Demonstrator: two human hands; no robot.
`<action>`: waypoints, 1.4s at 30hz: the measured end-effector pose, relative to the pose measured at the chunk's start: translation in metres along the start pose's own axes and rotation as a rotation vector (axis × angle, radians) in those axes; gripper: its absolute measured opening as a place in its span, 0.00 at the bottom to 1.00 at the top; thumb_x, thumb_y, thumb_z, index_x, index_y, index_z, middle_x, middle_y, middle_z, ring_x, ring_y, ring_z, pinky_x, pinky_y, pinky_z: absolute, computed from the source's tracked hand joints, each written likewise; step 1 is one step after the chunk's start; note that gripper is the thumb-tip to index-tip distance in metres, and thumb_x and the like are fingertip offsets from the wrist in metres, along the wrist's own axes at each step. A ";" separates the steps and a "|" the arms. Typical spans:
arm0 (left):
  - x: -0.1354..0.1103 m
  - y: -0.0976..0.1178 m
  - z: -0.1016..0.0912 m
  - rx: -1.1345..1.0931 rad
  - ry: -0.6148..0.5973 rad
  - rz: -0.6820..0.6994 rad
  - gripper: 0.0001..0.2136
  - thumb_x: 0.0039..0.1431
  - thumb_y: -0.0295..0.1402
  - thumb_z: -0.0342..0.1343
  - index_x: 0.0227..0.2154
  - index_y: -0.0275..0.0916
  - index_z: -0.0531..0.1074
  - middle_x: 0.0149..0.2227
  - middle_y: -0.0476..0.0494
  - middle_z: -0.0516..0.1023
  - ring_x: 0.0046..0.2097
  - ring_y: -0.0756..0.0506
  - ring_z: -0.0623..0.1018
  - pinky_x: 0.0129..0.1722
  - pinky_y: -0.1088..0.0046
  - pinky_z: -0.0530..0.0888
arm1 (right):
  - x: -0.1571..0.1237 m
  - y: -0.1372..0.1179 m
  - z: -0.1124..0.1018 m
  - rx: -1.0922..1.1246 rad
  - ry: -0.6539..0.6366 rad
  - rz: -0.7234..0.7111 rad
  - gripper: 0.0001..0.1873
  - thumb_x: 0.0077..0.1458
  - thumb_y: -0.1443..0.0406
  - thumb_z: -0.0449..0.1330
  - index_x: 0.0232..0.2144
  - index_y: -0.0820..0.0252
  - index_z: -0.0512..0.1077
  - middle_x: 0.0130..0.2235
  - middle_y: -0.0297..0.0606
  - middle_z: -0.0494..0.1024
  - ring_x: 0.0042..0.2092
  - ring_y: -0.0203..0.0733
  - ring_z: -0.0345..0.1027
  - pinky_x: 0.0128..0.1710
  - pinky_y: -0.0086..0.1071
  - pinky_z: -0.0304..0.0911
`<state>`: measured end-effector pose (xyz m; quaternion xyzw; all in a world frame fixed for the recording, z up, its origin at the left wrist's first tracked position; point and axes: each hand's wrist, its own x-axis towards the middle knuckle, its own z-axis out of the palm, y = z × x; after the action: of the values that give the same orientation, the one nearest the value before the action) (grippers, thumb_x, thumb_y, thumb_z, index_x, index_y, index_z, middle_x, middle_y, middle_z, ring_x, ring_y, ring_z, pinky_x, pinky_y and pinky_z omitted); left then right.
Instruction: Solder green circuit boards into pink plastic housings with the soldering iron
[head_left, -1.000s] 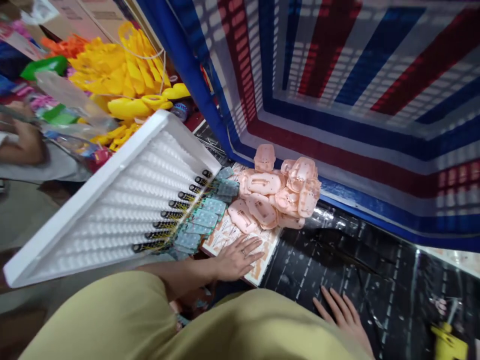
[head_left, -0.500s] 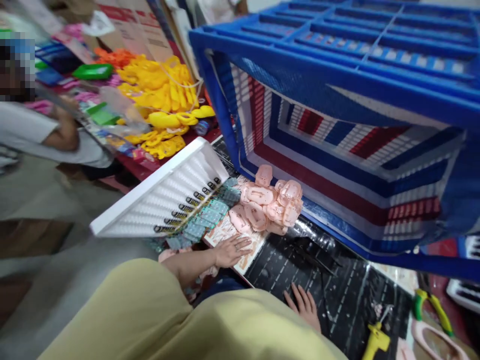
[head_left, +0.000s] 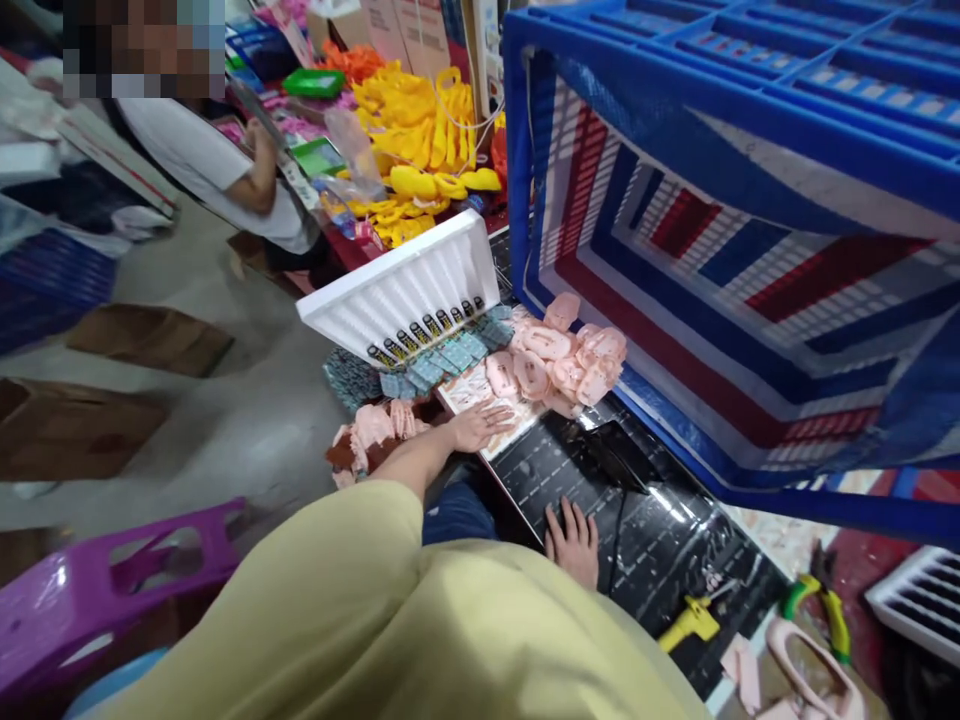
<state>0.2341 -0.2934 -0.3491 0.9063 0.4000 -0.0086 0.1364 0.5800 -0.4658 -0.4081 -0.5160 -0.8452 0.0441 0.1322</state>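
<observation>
My left hand (head_left: 481, 426) lies flat, fingers stretched out, on the pale, stained board (head_left: 474, 392) at the table's edge. Just beyond it is a pile of pink plastic parts (head_left: 546, 343). My right hand (head_left: 573, 545) rests on the black, dashed-line work surface (head_left: 540, 470), its fingers spread and nothing in them. To its right lies a yellow glue gun (head_left: 691, 622). Left of the pink pile, green circuit boards (head_left: 442, 362) lie in a row against a tilted white foam tray (head_left: 420, 285) with black parts along its lower edge.
A big blue crate (head_left: 536, 170) lined with striped cloth stands on its side at the right. Green-and-yellow pliers (head_left: 821, 605) and a pink ring-shaped part (head_left: 810, 660) are at lower right. Yellow parts (head_left: 409, 115) lie heaped behind. Another person (head_left: 225, 160) is at left; a purple stool (head_left: 127, 580) stands lower left.
The camera view has swung left, so the table and crate appear further right and the purple stool shows. Both my hands stay resting on the table.
</observation>
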 end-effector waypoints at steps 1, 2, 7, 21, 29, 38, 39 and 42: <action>0.000 0.001 -0.001 -0.003 0.000 -0.003 0.29 0.58 0.30 0.48 0.64 0.46 0.65 0.68 0.43 0.62 0.70 0.42 0.59 0.71 0.52 0.49 | 0.001 0.000 -0.003 -0.003 -0.004 0.002 0.26 0.63 0.64 0.52 0.63 0.47 0.64 0.66 0.43 0.62 0.64 0.56 0.61 0.63 0.58 0.56; 0.000 0.002 -0.001 -0.004 0.001 -0.005 0.29 0.59 0.30 0.48 0.64 0.46 0.65 0.68 0.43 0.61 0.70 0.42 0.59 0.71 0.52 0.49 | 0.002 0.000 -0.005 -0.005 -0.009 0.007 0.25 0.63 0.64 0.52 0.61 0.47 0.66 0.66 0.43 0.63 0.64 0.55 0.60 0.63 0.57 0.55; 0.002 -0.001 -0.002 0.006 0.016 0.018 0.28 0.61 0.30 0.48 0.65 0.44 0.64 0.68 0.41 0.60 0.70 0.40 0.59 0.71 0.51 0.47 | 0.007 -0.002 -0.013 0.009 -0.036 0.063 0.22 0.63 0.61 0.54 0.59 0.48 0.69 0.66 0.41 0.64 0.65 0.53 0.58 0.66 0.53 0.51; 0.014 -0.012 0.010 -0.002 0.084 0.112 0.25 0.64 0.30 0.48 0.64 0.38 0.65 0.69 0.38 0.59 0.70 0.38 0.58 0.70 0.47 0.50 | 0.009 -0.004 -0.011 -0.027 -0.103 0.186 0.26 0.62 0.63 0.55 0.62 0.52 0.65 0.68 0.41 0.59 0.68 0.51 0.52 0.68 0.51 0.48; 0.011 -0.012 0.007 -0.021 0.037 0.071 0.26 0.64 0.29 0.48 0.66 0.40 0.63 0.69 0.39 0.57 0.72 0.39 0.56 0.71 0.49 0.48 | 0.008 -0.003 -0.004 -0.041 -0.029 0.175 0.25 0.63 0.62 0.53 0.62 0.49 0.66 0.68 0.38 0.61 0.67 0.49 0.53 0.68 0.47 0.47; -0.002 0.030 -0.010 -0.078 0.006 -0.170 0.30 0.57 0.24 0.50 0.64 0.39 0.64 0.70 0.36 0.56 0.71 0.37 0.55 0.69 0.45 0.52 | 0.008 0.011 0.018 -0.110 0.140 0.046 0.26 0.61 0.61 0.53 0.61 0.45 0.67 0.64 0.36 0.66 0.62 0.48 0.62 0.64 0.46 0.55; -0.012 0.039 -0.010 -0.093 0.013 -0.198 0.30 0.56 0.23 0.51 0.64 0.38 0.65 0.70 0.36 0.56 0.72 0.36 0.55 0.70 0.47 0.53 | 0.008 0.013 0.021 -0.108 0.149 0.040 0.26 0.61 0.61 0.53 0.62 0.45 0.65 0.65 0.36 0.66 0.62 0.48 0.62 0.63 0.47 0.56; -0.052 0.064 -0.002 -0.149 0.028 -0.268 0.31 0.53 0.20 0.50 0.62 0.40 0.68 0.69 0.38 0.59 0.71 0.38 0.56 0.70 0.53 0.55 | 0.007 0.017 0.030 -0.088 0.177 0.024 0.30 0.60 0.61 0.53 0.65 0.41 0.61 0.65 0.34 0.66 0.62 0.50 0.65 0.61 0.48 0.60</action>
<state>0.2446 -0.3718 -0.3252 0.8323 0.5185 0.0155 0.1954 0.5840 -0.4501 -0.4389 -0.5333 -0.8250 -0.0372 0.1832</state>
